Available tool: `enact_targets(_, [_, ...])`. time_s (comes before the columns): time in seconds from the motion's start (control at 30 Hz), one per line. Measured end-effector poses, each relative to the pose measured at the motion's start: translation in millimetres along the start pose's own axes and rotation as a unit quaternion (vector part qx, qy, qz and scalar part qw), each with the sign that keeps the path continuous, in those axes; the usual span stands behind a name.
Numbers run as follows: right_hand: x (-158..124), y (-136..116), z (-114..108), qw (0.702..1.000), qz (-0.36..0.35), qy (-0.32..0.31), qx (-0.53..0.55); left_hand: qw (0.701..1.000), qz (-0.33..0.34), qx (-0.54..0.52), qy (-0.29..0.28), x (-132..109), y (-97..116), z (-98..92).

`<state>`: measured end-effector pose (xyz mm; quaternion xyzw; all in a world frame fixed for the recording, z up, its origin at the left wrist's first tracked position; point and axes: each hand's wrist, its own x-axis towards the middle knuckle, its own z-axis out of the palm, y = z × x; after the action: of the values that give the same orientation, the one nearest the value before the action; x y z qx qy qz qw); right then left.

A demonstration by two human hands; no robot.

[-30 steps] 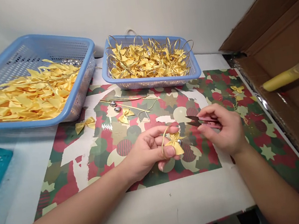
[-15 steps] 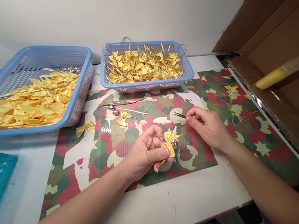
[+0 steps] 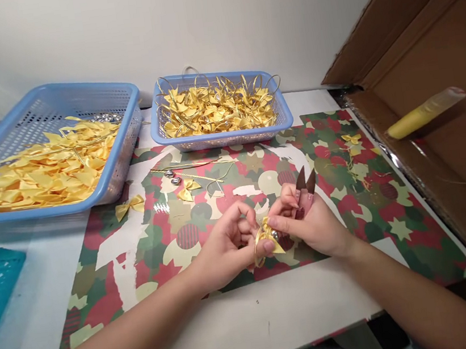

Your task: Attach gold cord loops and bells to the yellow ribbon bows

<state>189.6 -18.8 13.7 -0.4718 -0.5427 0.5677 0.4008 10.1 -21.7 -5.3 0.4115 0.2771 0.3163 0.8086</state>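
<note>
My left hand (image 3: 227, 246) is closed on a yellow ribbon bow (image 3: 275, 246), its thumb pressing on the ribbon. A loop of gold cord (image 3: 258, 254) hangs from the bow by my fingers, and a small silver bell (image 3: 275, 235) sits at its middle. My right hand (image 3: 320, 229) keeps a pair of thread snips (image 3: 304, 193) in its grip, blades apart and pointing up and away. The thumb and forefinger of that hand also touch the bow's right side. Fingers partly hide the bow.
A blue basket (image 3: 223, 137) holds finished-looking bows with gold loops; a larger blue basket (image 3: 126, 148) holds loose bows and silver bells. Gold cords (image 3: 199, 176), two bells (image 3: 172, 177) and single bows (image 3: 189, 190) lie on the patterned mat. Right stands a cardboard box (image 3: 440, 181) with a yellow tube (image 3: 422, 114).
My right hand has come left to the bow, and the snips have turned from pointing left to pointing up. The bow in my left hand has tilted.
</note>
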Motion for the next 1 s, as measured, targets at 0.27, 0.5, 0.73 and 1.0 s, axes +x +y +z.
enact_targets(0.27, [3,5,-6,0.996,-0.033,0.081,-0.036,0.995,0.036,0.089,0.004,-2,-4,-1.8])
enact_targets(0.5, [7,8,-10,0.997,-0.012,0.050,-0.052,0.990,0.051,0.131,-0.002,-1,-6,-2.5])
enact_targets(0.73, [17,11,-46,0.882,-0.071,0.189,-0.426,0.991,0.065,0.113,-0.015,-1,-6,-2.4])
enact_targets(1.0, [15,13,-37,0.924,-0.114,0.115,-0.347,0.976,0.130,0.174,0.003,-1,-10,-2.4])
